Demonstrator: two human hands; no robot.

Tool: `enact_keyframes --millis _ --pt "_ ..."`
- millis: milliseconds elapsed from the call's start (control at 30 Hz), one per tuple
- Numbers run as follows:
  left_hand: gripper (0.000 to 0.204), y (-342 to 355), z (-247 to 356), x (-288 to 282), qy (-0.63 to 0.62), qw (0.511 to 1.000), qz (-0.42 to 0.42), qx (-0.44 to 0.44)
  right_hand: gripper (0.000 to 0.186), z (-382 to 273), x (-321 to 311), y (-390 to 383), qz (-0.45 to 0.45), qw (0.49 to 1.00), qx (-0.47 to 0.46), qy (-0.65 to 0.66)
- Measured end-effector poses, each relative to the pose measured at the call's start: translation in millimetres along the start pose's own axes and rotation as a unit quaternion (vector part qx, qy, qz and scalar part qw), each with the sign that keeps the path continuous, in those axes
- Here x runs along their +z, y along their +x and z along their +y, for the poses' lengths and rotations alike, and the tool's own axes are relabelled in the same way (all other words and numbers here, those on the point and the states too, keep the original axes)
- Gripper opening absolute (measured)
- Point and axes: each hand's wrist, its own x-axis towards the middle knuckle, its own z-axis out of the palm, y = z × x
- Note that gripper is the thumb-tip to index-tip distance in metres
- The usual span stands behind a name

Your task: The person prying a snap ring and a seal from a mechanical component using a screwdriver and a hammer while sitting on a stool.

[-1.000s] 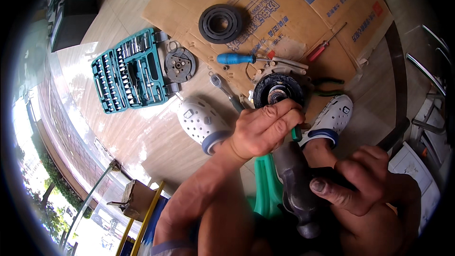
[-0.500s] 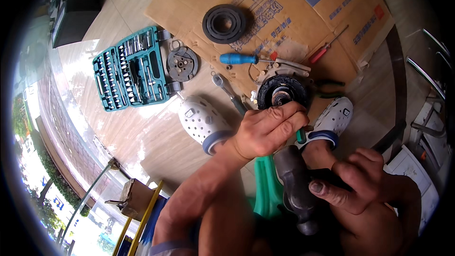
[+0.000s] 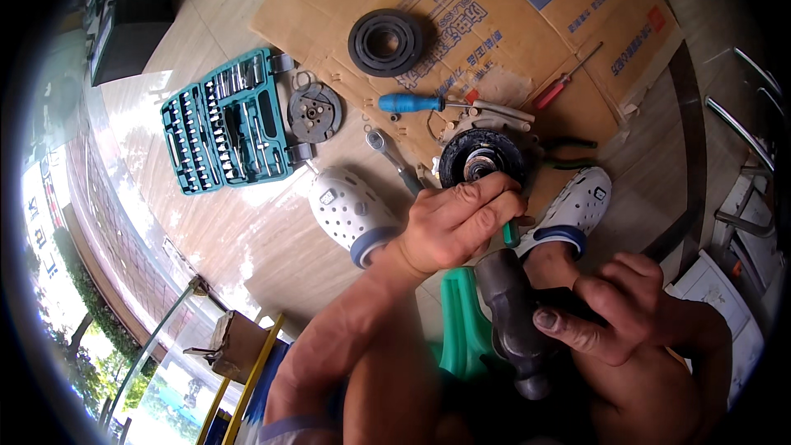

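My left hand is closed round a tool with a green handle, probably a screwdriver or chisel. Its far end is hidden by my fingers, at the centre of a round black pulley on a metal machine part. In my right hand is a hammer, its dark steel head just below the green handle and apart from it. Most of the hammer's handle is hidden behind my fingers. A blue-handled screwdriver lies against the machine part's far side.
Flattened cardboard lies beneath a black ring and a red screwdriver. Pliers and a ratchet flank the part. Left are a round metal plate and a socket set. A green stool is beneath me.
The whole view has shifted slightly, so floor items sit a little further left. Both hands keep their grips, and the hammer head stays near the green handle.
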Motion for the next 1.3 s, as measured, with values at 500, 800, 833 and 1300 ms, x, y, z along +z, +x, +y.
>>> enact_keyframes --millis 500,800,833,1300 --pt "0.026 -4.4 -5.5 1.7 -0.032 0.999 -0.004 -0.01 0.043 -21.1 9.1 6.5 0.048 0.997 0.038 -0.05" --pt "0.028 1.8 5.2 -2.2 -0.01 1.0 -0.027 -0.002 0.049 -19.9 0.6 1.1 0.149 0.978 0.139 0.043" --pt "0.028 4.8 5.6 -1.9 -0.016 1.0 -0.024 0.008 0.05 -23.5 -4.5 0.3 0.151 0.97 0.182 0.059" --pt "0.028 8.5 39.2 -56.3 -0.095 0.953 0.02 -0.288 0.05 98.3 43.0 -89.0 0.142 0.876 0.443 0.127"
